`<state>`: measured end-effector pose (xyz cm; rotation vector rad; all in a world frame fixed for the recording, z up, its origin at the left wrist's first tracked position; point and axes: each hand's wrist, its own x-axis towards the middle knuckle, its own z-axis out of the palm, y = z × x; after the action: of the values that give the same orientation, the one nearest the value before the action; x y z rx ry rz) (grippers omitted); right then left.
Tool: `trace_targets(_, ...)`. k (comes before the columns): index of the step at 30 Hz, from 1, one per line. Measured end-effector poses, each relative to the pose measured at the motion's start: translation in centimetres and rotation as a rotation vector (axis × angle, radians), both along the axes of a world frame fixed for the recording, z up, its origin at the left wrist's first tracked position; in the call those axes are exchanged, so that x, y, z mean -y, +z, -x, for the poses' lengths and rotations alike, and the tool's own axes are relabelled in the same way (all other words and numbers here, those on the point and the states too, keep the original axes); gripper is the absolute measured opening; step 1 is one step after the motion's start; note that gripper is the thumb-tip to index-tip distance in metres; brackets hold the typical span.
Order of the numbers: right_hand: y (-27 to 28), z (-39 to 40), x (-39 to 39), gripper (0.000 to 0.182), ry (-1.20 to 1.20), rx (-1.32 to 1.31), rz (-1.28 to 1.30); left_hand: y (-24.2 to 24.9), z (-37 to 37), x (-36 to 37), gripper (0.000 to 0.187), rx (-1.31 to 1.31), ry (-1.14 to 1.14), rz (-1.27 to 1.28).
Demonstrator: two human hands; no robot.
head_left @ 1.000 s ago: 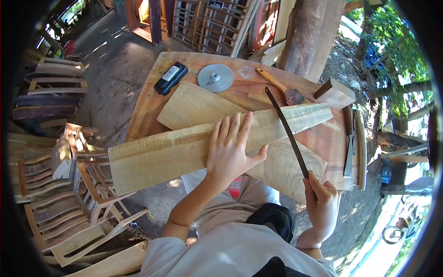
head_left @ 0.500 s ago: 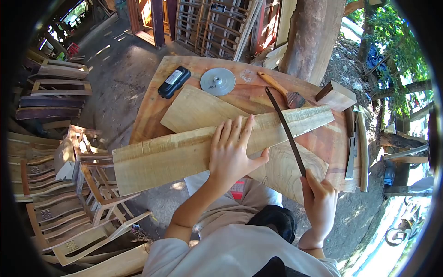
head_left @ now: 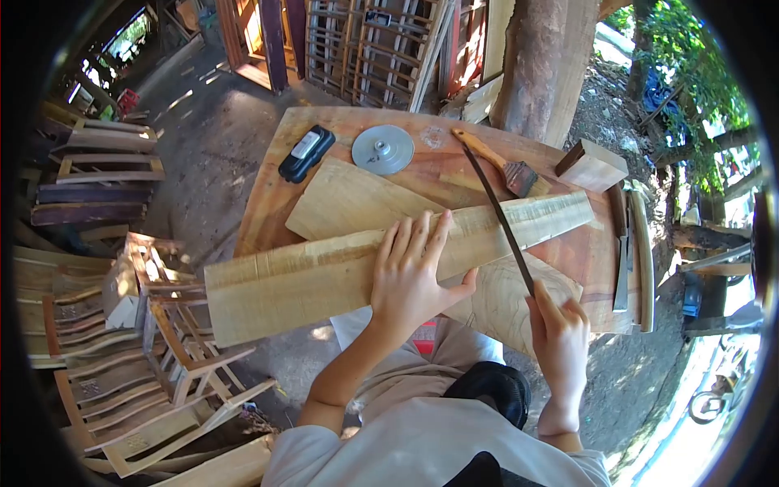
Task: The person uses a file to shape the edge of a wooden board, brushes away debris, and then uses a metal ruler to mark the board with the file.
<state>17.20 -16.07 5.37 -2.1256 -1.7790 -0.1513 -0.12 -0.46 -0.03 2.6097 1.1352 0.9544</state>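
Note:
A long pale board (head_left: 308, 284) lies slantwise over another flat wooden piece (head_left: 357, 199) on the wooden table (head_left: 264, 207). My left hand (head_left: 414, 272) rests flat on the board with its fingers spread and thumb out to the right. In my right hand (head_left: 560, 333) is the lower end of a long, thin dark file (head_left: 501, 219), its fingers wrapped round it. The file crosses the right part of the board and points up and to the left, its tip near the brush handle.
On the table are a black case (head_left: 307, 152), a grey metal disc (head_left: 383, 149), a paint brush (head_left: 495, 161), a wooden block (head_left: 592, 165) and a chisel-like tool (head_left: 621, 272). Wooden chair frames (head_left: 114, 390) stand at the left. A tree trunk (head_left: 542, 69) rises behind the table.
My right hand and the file have moved slightly up and to the left across the board. The whole view has shifted a little. My left hand stays on the board.

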Motion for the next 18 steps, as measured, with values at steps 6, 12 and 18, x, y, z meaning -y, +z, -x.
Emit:
trace_targets(6,0.7,1.0,1.3,0.028,-0.044,-0.083,0.004,-0.1,0.1,-0.3,0.080,-0.018,-0.053,-0.023)
trace_targets(12,-1.6,0.0,-4.1,0.029,-0.011,-0.056,-0.100,0.3,0.0,-0.3,0.077,-0.015,-0.017,-0.103)
trace_targets(18,-0.8,0.5,0.9,0.030,-0.013,-0.048,-0.039,0.7,0.5,0.0,0.077,0.041,-0.073,-0.034)
